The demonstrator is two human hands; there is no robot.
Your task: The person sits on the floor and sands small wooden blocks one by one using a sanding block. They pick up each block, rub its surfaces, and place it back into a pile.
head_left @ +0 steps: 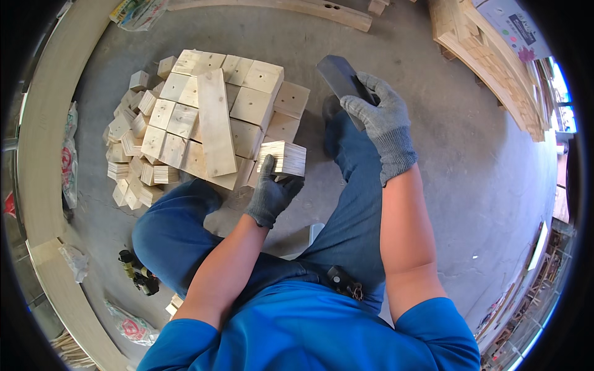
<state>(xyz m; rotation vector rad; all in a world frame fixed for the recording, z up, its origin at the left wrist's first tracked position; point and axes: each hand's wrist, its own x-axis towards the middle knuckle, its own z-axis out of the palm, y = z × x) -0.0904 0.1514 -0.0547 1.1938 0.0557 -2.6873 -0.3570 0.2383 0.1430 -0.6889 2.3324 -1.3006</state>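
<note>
Both my hands wear grey knit gloves. My left hand (272,196) is closed round a small plywood block (283,158), its layered edges showing, held at the near right corner of the stack. In my right hand (382,117), raised over my right leg, is a long dark grey bar with flat faces (338,72); its exact kind cannot be made out. A stack of pale wooden blocks (256,105), several with small holes, stands ahead to the left. One flat wooden board (216,127) lies across its top.
Loose plywood blocks (133,133) are heaped left of the stack. A long board (46,123) runs along the left side, near plastic bags (69,161) and a green and black tool (138,272). Slatted timber (489,68) and a printed box (513,28) stand far right.
</note>
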